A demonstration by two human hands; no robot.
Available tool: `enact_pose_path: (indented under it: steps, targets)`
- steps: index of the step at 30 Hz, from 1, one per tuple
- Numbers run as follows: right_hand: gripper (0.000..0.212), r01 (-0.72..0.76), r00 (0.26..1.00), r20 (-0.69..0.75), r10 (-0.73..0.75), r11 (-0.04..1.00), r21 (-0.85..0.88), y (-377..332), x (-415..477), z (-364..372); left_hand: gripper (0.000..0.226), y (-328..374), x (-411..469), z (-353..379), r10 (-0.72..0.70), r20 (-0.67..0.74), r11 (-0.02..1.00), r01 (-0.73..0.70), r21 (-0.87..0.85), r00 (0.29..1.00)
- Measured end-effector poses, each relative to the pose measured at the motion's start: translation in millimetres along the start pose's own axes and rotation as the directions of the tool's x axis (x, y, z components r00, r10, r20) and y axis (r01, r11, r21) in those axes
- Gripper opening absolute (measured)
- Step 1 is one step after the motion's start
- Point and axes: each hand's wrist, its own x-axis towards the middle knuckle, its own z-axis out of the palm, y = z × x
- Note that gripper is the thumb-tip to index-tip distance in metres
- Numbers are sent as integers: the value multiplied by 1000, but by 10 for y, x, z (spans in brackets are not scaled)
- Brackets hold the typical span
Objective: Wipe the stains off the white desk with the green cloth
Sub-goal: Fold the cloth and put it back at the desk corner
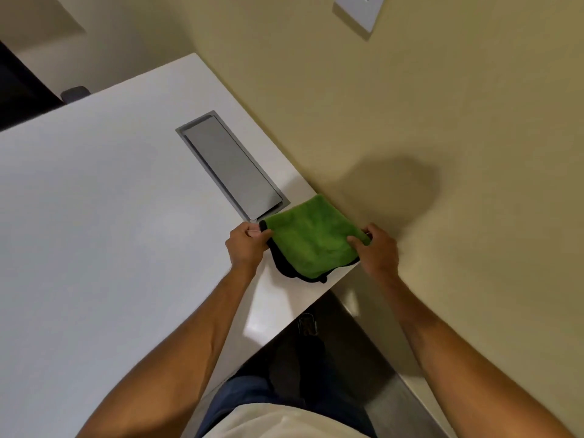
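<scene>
A folded green cloth [311,238] with a dark underside lies on the white desk [94,222], at the corner nearest the beige wall. My left hand [246,245] pinches the cloth's left corner. At its right edge, my right hand [377,249] grips the cloth against the wall side. Both hands hold it flat on the desk. No stains are visible on the desk surface from here.
A grey rectangular cable hatch [232,165] is set into the desk just beyond the cloth. The beige wall [442,137] runs along the desk's right edge, with a white wall plate [360,11] high up. A dark chair part [74,93] shows past the far edge.
</scene>
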Motion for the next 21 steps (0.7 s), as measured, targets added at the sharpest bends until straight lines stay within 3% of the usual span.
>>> enact_pose_path:
  steps: [4, 7, 11, 14, 17, 19, 21]
  targets:
    - [58, 50, 971, 237, -25, 994, -102, 196, 378, 103, 59, -157, 132, 191, -265, 92, 958, 251, 139, 960]
    - [59, 95, 947, 317, -51, 988, -125, 330, 513, 191, 51, -254, 32, 360, -356, 144, 925, 326, 197, 923]
    - [52, 231, 927, 337, -167, 960, -158, 426, 594, 283, 39, -326, -61, 554, -322, -1, 925, 315, 212, 947]
    - [54, 433, 887, 323, -331, 839, -328, 398, 548, 276, 44, -369, -94, 649, -325, -47, 918, 327, 226, 945]
    - [45, 658, 753, 422, -505, 613, -438, 464, 546, 320, 38, -413, -160, 761, -387, -25, 887, 380, 261, 922]
    - [34, 733, 674, 516, -529, 565, -379, 548, 568, 361, 33, -408, -238, 850, -461, 11, 863, 445, 239, 887]
    - [33, 752, 644, 569, -511, 557, -352, 624, 573, 385, 27, -441, -272, 916, -442, -32, 861, 434, 266, 896]
